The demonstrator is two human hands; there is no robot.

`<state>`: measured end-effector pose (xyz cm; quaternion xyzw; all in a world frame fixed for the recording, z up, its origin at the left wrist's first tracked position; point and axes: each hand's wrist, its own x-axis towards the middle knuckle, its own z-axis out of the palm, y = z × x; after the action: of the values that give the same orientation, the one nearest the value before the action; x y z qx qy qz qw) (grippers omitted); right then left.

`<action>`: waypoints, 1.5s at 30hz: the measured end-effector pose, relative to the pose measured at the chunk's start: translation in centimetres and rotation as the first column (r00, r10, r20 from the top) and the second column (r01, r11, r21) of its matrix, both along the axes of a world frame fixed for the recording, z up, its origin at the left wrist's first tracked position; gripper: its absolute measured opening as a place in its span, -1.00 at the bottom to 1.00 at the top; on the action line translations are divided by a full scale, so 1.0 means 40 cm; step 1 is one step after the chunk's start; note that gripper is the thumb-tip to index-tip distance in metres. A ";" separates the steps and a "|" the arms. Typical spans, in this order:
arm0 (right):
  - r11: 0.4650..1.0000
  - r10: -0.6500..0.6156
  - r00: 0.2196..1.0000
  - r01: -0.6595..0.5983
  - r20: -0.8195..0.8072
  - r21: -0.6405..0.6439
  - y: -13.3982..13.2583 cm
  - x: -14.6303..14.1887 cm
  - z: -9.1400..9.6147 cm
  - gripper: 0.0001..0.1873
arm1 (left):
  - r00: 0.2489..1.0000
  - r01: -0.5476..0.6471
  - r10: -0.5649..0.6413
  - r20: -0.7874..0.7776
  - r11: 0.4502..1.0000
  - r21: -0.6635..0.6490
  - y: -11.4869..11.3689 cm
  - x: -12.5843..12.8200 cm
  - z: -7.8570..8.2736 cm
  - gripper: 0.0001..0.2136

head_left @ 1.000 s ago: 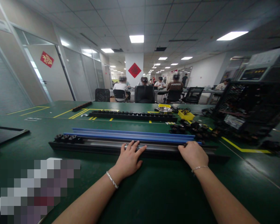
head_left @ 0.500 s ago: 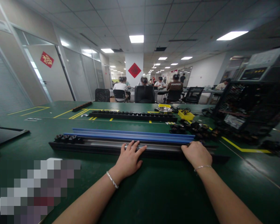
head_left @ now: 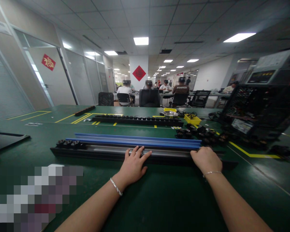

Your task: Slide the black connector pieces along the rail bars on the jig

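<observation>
A long black channel rail (head_left: 91,153) lies crosswise on the green table, with several small black blocks (head_left: 71,143) seated at its left end. Along its far side runs a blue rail (head_left: 135,140). My left hand (head_left: 134,164), fingers spread, rests on the middle of the black rail over a shiny strip (head_left: 111,150). Toward the right end, my right hand (head_left: 206,161) is closed at the rail with its knuckles up; whatever its fingers hold is hidden beneath them.
Farther back lies another black rail (head_left: 135,120) lined with small parts. To the right are a yellow bin (head_left: 192,119), loose black parts (head_left: 203,132) and an open computer case (head_left: 253,109). A dark panel (head_left: 8,141) lies at left. People sit at desks beyond.
My right hand has slid slightly to the right along the rail, still closed. My left hand has stayed in place.
</observation>
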<state>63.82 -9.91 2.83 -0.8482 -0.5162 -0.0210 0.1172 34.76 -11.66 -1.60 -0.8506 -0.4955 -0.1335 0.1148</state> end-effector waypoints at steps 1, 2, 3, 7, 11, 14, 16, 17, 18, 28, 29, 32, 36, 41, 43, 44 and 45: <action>1.000 -0.004 1.000 0.004 0.000 0.000 0.000 0.001 0.000 -0.51 | 1.000 0.001 -0.001 0.000 1.000 -0.002 0.000 0.000 0.000 -0.39; 1.000 -0.009 1.000 0.009 0.001 0.002 0.000 0.002 -0.001 -0.51 | 1.000 0.002 -0.002 0.000 1.000 -0.003 0.000 -0.001 0.000 -0.39; 1.000 -0.014 1.000 0.014 0.004 0.007 0.000 0.004 -0.001 -0.51 | 1.000 0.002 -0.002 0.000 1.000 -0.003 0.000 -0.001 0.000 -0.39; 0.999 -0.025 1.000 0.025 0.016 0.037 0.002 0.013 -0.007 -0.50 | 1.000 0.006 -0.006 0.008 1.000 -0.001 0.000 -0.002 0.000 -0.39; 0.998 -0.035 0.999 0.034 0.023 0.044 0.005 0.024 -0.012 -0.51 | 1.000 0.004 -0.004 0.005 1.000 -0.003 0.000 -0.001 0.001 -0.40; 0.998 -0.053 0.998 0.052 0.029 0.048 0.005 0.029 -0.012 -0.51 | 1.000 0.006 -0.006 0.007 1.000 -0.001 -0.001 0.000 0.001 -0.39; 0.997 -0.062 0.998 0.060 0.029 0.048 0.003 0.032 -0.011 -0.50 | 1.000 0.006 -0.006 0.010 1.000 0.003 -0.001 0.001 0.002 -0.39; 0.997 -0.067 0.997 0.065 0.028 0.047 0.002 0.033 -0.011 -0.50 | 1.000 0.005 -0.005 0.012 1.000 0.006 -0.001 0.001 0.002 -0.40; 0.996 -0.073 0.997 0.072 0.027 0.045 0.001 0.035 -0.010 -0.49 | 1.000 0.003 -0.003 0.012 1.000 0.007 -0.001 0.002 0.002 -0.40; 0.990 -0.130 0.991 0.128 0.026 0.058 0.003 0.065 -0.018 -0.47 | 1.000 0.006 -0.006 0.010 1.000 0.003 0.000 0.001 -0.001 -0.40; 0.990 -0.132 0.991 0.130 0.027 0.059 0.002 0.066 -0.018 -0.48 | 1.000 0.005 -0.005 0.006 1.000 0.001 -0.001 0.001 0.000 -0.39; 0.988 -0.140 0.990 0.138 0.023 0.070 0.001 0.069 -0.017 -0.48 | 1.000 0.000 0.000 -0.001 1.000 -0.006 -0.002 0.002 0.002 -0.39; 0.984 -0.158 0.987 0.156 0.018 0.085 0.000 0.072 -0.018 -0.48 | 1.000 0.003 -0.003 0.003 1.000 -0.015 -0.003 0.003 0.005 -0.39; 0.976 -0.188 0.982 0.184 0.017 0.114 0.002 0.084 -0.024 -0.48 | 1.000 -0.007 0.007 -0.001 1.000 -0.027 -0.005 0.004 0.009 -0.39; 0.974 -0.197 0.980 0.195 0.006 0.120 0.003 0.090 -0.027 -0.48 | 1.000 -0.009 0.009 -0.002 1.000 -0.029 -0.005 0.004 0.010 -0.39; 0.973 -0.200 0.980 0.198 0.000 0.121 0.003 0.093 -0.028 -0.49 | 1.000 -0.008 0.008 -0.002 1.000 -0.028 -0.005 0.004 0.009 -0.39; 0.972 -0.203 0.979 0.202 -0.004 0.123 0.003 0.096 -0.029 -0.49 | 1.000 -0.007 0.007 -0.002 1.000 -0.025 -0.005 0.004 0.009 -0.39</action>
<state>67.67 -9.77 1.65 -0.8875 -0.4251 -0.0684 0.1640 34.92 -11.85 -1.23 -0.8504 -0.5000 -0.1261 0.1048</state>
